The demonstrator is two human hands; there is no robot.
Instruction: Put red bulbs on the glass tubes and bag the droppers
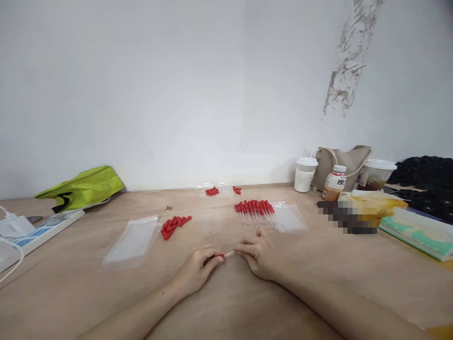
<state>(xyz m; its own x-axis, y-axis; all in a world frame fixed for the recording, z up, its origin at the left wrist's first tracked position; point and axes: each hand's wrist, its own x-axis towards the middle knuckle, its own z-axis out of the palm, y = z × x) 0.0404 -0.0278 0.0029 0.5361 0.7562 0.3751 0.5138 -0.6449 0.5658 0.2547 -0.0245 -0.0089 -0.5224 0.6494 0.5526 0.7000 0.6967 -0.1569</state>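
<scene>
Between finger and thumb my left hand (201, 265) grips a red rubber dropper bulb (222, 256), mostly covered by the fingers. A thin clear dropper tube (230, 253) runs from the bulb to my right hand (257, 255), whose fingertips pinch its other end. How deep the tube sits in the bulb is hidden. Beyond my left hand lies a pile of loose red bulbs (173, 226). A row of bare clear tubes (208, 224) lies in the middle. Past my right hand, several droppers with red bulbs on clear tubes (255, 212) are lined up side by side.
Clear zip bags lie at left (130, 242) and right (292, 218). By the wall is another bag (222, 191) with bulbs and tubes. A power strip (46, 233) and green bag (85, 186) stand left; a white cup (305, 175), bottle (334, 184) and tissue pack (417, 236) right.
</scene>
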